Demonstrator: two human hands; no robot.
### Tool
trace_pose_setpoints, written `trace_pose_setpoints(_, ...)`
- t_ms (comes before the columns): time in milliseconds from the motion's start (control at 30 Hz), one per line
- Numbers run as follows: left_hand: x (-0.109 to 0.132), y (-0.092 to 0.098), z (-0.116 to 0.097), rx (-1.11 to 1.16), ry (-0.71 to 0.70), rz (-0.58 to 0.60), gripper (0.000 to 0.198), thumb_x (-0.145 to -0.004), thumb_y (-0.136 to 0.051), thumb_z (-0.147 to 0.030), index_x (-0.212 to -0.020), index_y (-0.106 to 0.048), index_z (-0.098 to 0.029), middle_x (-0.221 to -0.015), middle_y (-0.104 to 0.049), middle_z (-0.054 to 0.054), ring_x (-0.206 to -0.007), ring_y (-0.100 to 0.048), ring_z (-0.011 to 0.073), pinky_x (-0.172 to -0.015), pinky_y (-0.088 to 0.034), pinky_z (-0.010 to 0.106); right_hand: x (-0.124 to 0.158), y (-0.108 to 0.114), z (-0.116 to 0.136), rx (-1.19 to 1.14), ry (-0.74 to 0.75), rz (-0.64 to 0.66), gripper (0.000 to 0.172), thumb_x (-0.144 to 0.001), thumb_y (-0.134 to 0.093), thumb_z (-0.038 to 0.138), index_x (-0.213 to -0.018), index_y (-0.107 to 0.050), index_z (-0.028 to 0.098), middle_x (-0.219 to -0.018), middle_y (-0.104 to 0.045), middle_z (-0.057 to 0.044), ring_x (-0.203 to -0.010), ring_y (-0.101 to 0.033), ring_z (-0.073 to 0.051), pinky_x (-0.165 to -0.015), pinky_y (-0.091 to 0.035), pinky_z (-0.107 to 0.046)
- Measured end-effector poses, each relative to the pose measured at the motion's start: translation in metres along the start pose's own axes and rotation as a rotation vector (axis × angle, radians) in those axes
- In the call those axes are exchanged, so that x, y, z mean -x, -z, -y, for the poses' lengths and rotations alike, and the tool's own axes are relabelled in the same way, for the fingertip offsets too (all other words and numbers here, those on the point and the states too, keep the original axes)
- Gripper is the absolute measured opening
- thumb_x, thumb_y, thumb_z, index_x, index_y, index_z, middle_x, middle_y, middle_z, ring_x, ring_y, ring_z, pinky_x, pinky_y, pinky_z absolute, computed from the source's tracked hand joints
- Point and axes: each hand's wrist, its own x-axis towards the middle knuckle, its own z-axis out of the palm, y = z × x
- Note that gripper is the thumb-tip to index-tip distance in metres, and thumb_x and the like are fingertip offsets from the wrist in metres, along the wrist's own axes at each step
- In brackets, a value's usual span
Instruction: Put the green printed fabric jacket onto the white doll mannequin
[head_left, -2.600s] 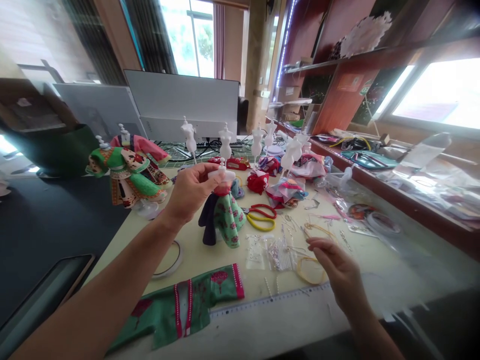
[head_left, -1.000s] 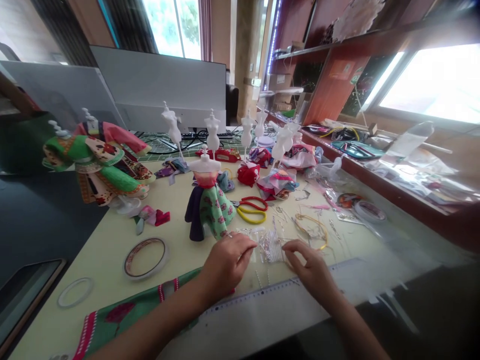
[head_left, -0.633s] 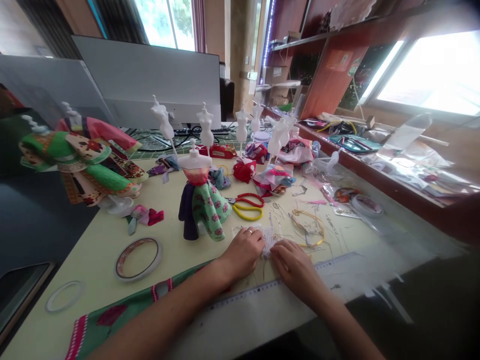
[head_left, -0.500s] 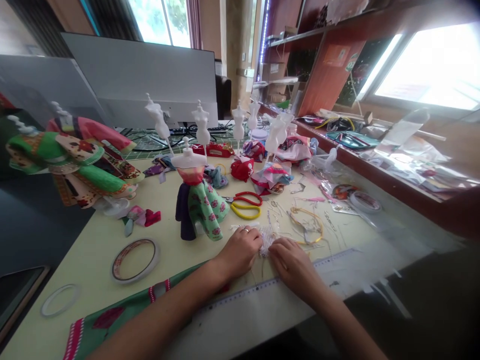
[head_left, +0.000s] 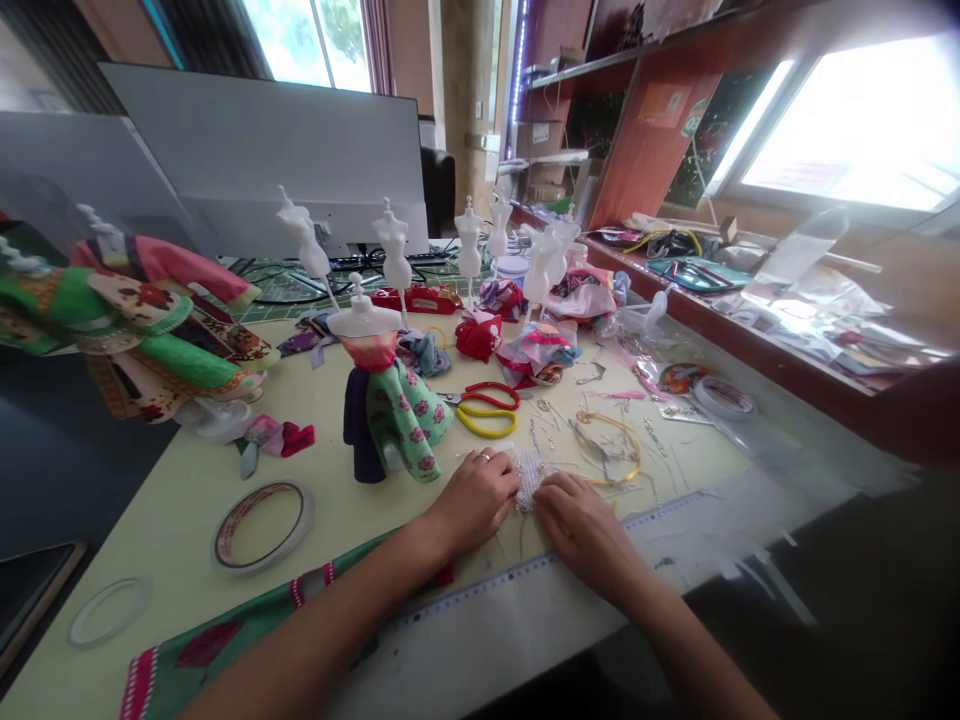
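Between my hands lies a small sheet of white and lilac beads point(head_left: 528, 482), flat on the table. My left hand point(head_left: 478, 490), with a ring on one finger, is closed on its left edge. On the opposite edge my right hand point(head_left: 576, 512) has its fingers pinched together, fingertips partly hidden from view. Just beyond my left hand are scissors point(head_left: 486, 434) with one red and one yellow handle. A small dress form wears a green flowered dress point(head_left: 417, 408) to the left. Loose bead chains and a yellow cord ring point(head_left: 637, 450) lie right of the sheet.
A clear ruler point(head_left: 510, 577) runs under my wrists. Green fabric point(head_left: 247, 628) lies beneath my left forearm, near a tape roll point(head_left: 296, 535). White dress forms point(head_left: 391, 245) and fabric scraps point(head_left: 536, 355) stand behind. Dressed forms point(head_left: 161, 340) are at left, a monitor point(head_left: 285, 160) at back.
The whole view has shifted slightly, so most things sit a little further left. Both hands stay at the beaded sheet, with only slight finger movement.
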Motion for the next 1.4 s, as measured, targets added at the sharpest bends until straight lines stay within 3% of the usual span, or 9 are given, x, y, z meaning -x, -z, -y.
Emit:
trace_pose_setpoints(500,0.017,0.002,0.008,0.068,-0.017,-0.076,0.014,-0.083,-0.05,-0.013,-0.075,-0.062,-0.017,-0.125,-0.051,0.011,-0.118,-0.044,0.0271,-0.094,-0.042,0.042,0.0,0.0,-0.001,0.006,0.006,0.006,0.016,-0.089,-0.043,0.013,-0.082,-0.056,0.019,-0.083,-0.056,-0.005,-0.081,-0.053,-0.019,-0.073,-0.045,-0.035)
trace_pose_setpoints(967,0.019,-0.004,0.004,0.065,-0.016,-0.084,0.014,-0.085,-0.05,-0.018,-0.082,-0.063,-0.018,-0.128,-0.051,0.01,-0.121,-0.043,0.0268,-0.097,-0.041,0.044,0.0,0.0,0.009,0.06,0.065,-0.069,0.018,-0.087,-0.043,0.01,-0.075,-0.053,0.019,-0.083,-0.056,-0.007,-0.08,-0.051,-0.02,-0.074,-0.043,-0.037)
trace_pose_setpoints(1200,0.017,-0.003,0.004,0.079,-0.011,-0.068,0.017,-0.088,-0.049,-0.024,-0.09,-0.065,-0.02,-0.125,-0.053,0.01,-0.119,-0.045,0.0259,-0.097,-0.04,0.042,0.005,0.004,0.018,0.025,-0.022,0.053,0.016,-0.084,-0.046,0.009,-0.075,-0.054,0.019,-0.073,-0.058,-0.003,-0.07,-0.053,-0.018,-0.065,-0.042,-0.031)
trace_pose_setpoints(1400,0.016,-0.003,0.004,0.087,-0.001,-0.069,0.018,-0.088,-0.05,-0.028,-0.085,-0.066,-0.02,-0.123,-0.055,0.01,-0.117,-0.047,0.026,-0.096,-0.04,0.043,0.005,0.003,0.02,0.022,-0.072,0.096,0.016,-0.084,-0.047,0.011,-0.074,-0.056,0.019,-0.072,-0.06,-0.003,-0.068,-0.055,-0.017,-0.061,-0.041,-0.028)
